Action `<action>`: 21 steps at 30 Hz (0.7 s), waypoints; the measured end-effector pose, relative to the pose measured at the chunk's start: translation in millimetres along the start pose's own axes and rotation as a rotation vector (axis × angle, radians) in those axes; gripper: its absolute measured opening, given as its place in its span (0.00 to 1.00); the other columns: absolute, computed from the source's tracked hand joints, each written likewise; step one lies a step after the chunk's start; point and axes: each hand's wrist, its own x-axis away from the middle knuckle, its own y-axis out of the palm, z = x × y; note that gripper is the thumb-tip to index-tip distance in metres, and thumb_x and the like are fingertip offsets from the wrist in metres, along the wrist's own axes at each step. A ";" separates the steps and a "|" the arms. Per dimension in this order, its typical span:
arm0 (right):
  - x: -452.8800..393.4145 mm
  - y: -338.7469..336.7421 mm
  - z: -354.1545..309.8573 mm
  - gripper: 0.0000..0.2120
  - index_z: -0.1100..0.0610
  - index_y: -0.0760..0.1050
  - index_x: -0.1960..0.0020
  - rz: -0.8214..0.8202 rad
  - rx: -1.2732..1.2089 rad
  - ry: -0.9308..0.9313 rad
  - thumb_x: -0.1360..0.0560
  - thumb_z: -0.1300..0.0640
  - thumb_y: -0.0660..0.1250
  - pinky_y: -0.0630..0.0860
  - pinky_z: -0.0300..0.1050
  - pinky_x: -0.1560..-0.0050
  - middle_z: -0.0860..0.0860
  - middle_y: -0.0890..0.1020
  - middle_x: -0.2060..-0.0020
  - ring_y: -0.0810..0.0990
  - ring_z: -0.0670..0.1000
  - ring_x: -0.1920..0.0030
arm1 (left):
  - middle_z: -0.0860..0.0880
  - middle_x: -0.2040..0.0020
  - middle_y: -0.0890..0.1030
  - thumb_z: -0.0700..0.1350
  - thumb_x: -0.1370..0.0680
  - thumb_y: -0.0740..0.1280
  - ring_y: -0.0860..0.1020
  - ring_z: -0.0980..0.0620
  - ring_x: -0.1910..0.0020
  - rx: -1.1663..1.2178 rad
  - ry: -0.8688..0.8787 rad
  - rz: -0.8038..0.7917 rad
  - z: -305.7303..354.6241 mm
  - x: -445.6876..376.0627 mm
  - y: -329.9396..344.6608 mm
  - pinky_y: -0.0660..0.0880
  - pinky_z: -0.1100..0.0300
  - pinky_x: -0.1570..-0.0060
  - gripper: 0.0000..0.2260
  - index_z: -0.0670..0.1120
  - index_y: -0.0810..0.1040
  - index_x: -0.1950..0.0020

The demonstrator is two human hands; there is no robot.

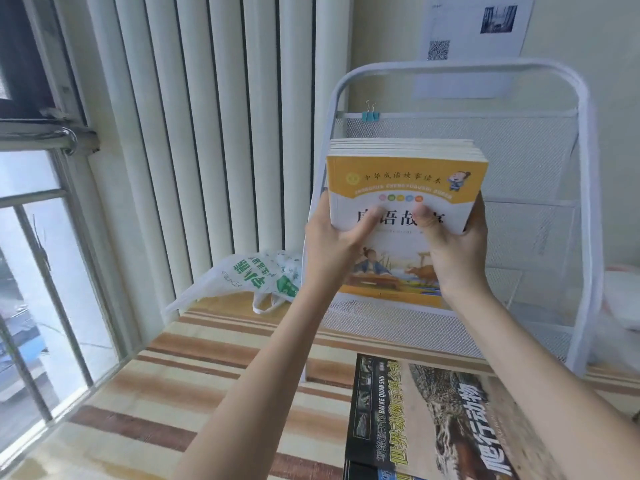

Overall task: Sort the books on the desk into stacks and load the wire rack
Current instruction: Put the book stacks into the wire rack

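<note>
Two hands grip one stack of yellow-covered books (405,188), held upright in front of the white wire rack (540,157). Left hand (332,244) is wrapped round the stack's left edge w/ thumb pressed on the front cover; right hand (453,247) is clamped on the right edge, thumb likewise on the cover. Stack's lower edge sits approx. at the rack's front mesh lip. A large reptile book (436,420) lies flat on the striped desk (194,375) nearby. A plastic bag (256,278) lies left of the rack.

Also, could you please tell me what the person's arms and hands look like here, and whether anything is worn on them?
Both forearms are bare as far as the view shows, with no sleeves, and neither the left hand nor the right hand shows gloves, rings or a watch.
</note>
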 end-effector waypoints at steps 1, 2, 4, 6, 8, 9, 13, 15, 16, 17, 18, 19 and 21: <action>-0.2 1.4 1.6 0.19 0.46 0.69 0.50 0.004 -0.005 -0.005 0.37 0.48 0.72 0.74 0.32 0.56 0.36 0.81 0.58 0.80 0.36 0.55 | 0.59 0.54 0.83 0.59 0.33 0.72 0.81 0.61 0.53 -0.007 -0.004 -0.008 -0.6 -1.6 -0.8 0.78 0.63 0.56 0.15 0.57 0.77 0.50; -0.3 2.6 2.8 0.18 0.46 0.69 0.50 0.010 -0.010 -0.010 0.36 0.48 0.72 0.74 0.32 0.56 0.38 0.81 0.57 0.80 0.37 0.54 | 0.58 0.54 0.82 0.60 0.33 0.71 0.81 0.60 0.52 -0.032 0.004 -0.019 0.0 -3.4 -1.8 0.77 0.63 0.56 0.16 0.55 0.77 0.50; 0.1 4.7 4.6 0.17 0.47 0.69 0.50 0.029 -0.020 -0.026 0.35 0.51 0.73 0.74 0.33 0.54 0.41 0.80 0.55 0.80 0.38 0.53 | 0.55 0.52 0.80 0.63 0.33 0.68 0.77 0.56 0.48 -0.182 0.076 -0.006 0.4 -8.1 -3.5 0.76 0.56 0.48 0.23 0.48 0.77 0.47; 1.5 6.4 7.5 0.17 0.47 0.70 0.49 0.056 -0.028 -0.041 0.34 0.52 0.73 0.74 0.34 0.53 0.40 0.80 0.55 0.80 0.39 0.52 | 0.50 0.47 0.75 0.64 0.33 0.67 0.70 0.52 0.44 -0.398 0.195 0.085 -0.7 -6.2 -6.8 0.68 0.56 0.40 0.31 0.43 0.74 0.41; 3.5 7.1 11.8 0.16 0.48 0.70 0.49 0.081 -0.031 -0.041 0.33 0.54 0.73 0.74 0.34 0.52 0.38 0.82 0.56 0.80 0.39 0.51 | 0.43 0.37 0.70 0.65 0.34 0.69 0.66 0.48 0.36 -0.535 0.207 0.151 -9.3 1.5 -17.2 0.59 0.58 0.34 0.41 0.40 0.66 0.31; 4.4 6.9 13.5 0.16 0.48 0.71 0.48 0.093 -0.037 -0.037 0.32 0.55 0.73 0.74 0.34 0.51 0.37 0.82 0.56 0.80 0.39 0.51 | 0.42 0.31 0.66 0.66 0.36 0.71 0.63 0.47 0.31 -0.527 0.125 0.120 -15.5 8.4 -25.3 0.57 0.57 0.31 0.47 0.40 0.60 0.27; 3.6 5.4 19.2 0.16 0.50 0.71 0.45 0.129 -0.046 0.003 0.29 0.59 0.72 0.75 0.36 0.50 0.42 0.81 0.53 0.81 0.40 0.51 | 0.40 0.31 0.69 0.60 0.41 0.79 0.72 0.45 0.35 -0.306 -0.451 -0.242 -45.6 33.9 -53.1 0.70 0.49 0.33 0.49 0.46 0.58 0.28; 3.6 5.9 21.4 0.16 0.49 0.71 0.47 0.118 -0.040 0.013 0.29 0.60 0.72 0.75 0.34 0.51 0.42 0.80 0.53 0.81 0.38 0.52 | 0.40 0.45 0.80 0.58 0.41 0.80 0.81 0.45 0.50 -0.354 -0.489 -0.225 -58.5 39.3 -55.1 0.79 0.48 0.46 0.37 0.45 0.68 0.40; 3.6 6.3 22.9 0.16 0.48 0.71 0.48 0.107 -0.025 0.016 0.29 0.61 0.72 0.74 0.34 0.52 0.42 0.80 0.54 0.80 0.38 0.53 | 0.41 0.51 0.82 0.57 0.41 0.81 0.82 0.46 0.56 -0.359 -0.481 -0.190 -61.2 40.2 -53.8 0.80 0.48 0.50 0.33 0.46 0.71 0.44; 4.1 6.5 23.9 0.15 0.48 0.70 0.49 0.095 -0.005 0.017 0.29 0.61 0.72 0.74 0.33 0.53 0.42 0.80 0.55 0.80 0.37 0.54 | 0.42 0.56 0.83 0.56 0.40 0.81 0.82 0.47 0.61 -0.341 -0.470 -0.170 -64.3 41.2 -52.6 0.81 0.47 0.53 0.29 0.46 0.72 0.47; 4.4 7.1 24.8 0.15 0.48 0.70 0.49 0.088 0.011 0.019 0.30 0.60 0.73 0.74 0.33 0.54 0.42 0.80 0.55 0.80 0.37 0.54 | 0.42 0.60 0.83 0.55 0.40 0.81 0.81 0.48 0.63 -0.321 -0.466 -0.157 -66.2 42.2 -51.5 0.81 0.45 0.55 0.27 0.46 0.73 0.49; 4.5 7.9 25.4 0.15 0.48 0.70 0.50 0.090 0.021 0.020 0.30 0.59 0.73 0.74 0.33 0.54 0.42 0.80 0.56 0.80 0.38 0.55 | 0.42 0.59 0.82 0.54 0.39 0.81 0.82 0.47 0.62 -0.299 -0.466 -0.148 -67.0 43.6 -50.9 0.80 0.44 0.55 0.26 0.46 0.73 0.50; 5.0 9.8 26.9 0.15 0.47 0.71 0.51 0.116 0.020 0.030 0.32 0.53 0.74 0.75 0.34 0.55 0.42 0.81 0.57 0.81 0.39 0.55 | 0.43 0.52 0.80 0.55 0.38 0.80 0.81 0.47 0.54 -0.282 -0.467 -0.140 -68.1 45.5 -51.7 0.79 0.48 0.52 0.27 0.48 0.71 0.47</action>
